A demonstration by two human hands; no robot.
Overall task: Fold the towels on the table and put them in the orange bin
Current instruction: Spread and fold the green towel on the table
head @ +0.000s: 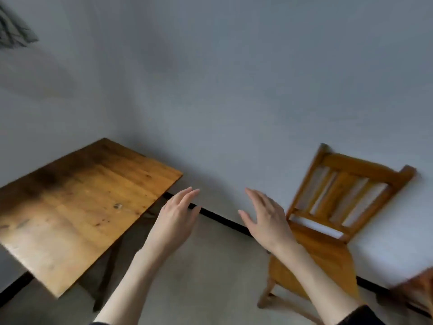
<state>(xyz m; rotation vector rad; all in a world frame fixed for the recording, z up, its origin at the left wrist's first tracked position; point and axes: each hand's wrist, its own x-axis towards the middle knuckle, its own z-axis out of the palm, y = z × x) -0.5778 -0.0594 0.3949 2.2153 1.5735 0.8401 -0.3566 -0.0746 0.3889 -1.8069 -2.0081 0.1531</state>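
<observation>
A bare wooden table (77, 207) fills the left of the view, with no towel on the part I can see. My left hand (177, 219) hovers off the table's right edge, fingers straight and empty. My right hand (267, 219) is held out beside it, fingers spread and empty, in front of a wooden chair (339, 200). No orange bin shows in this frame.
The chair stands against the pale wall at the right. A brown wooden object (419, 292) pokes in at the lower right edge. Grey fabric (14, 31) hangs at the top left corner. Grey floor (210, 266) lies between table and chair.
</observation>
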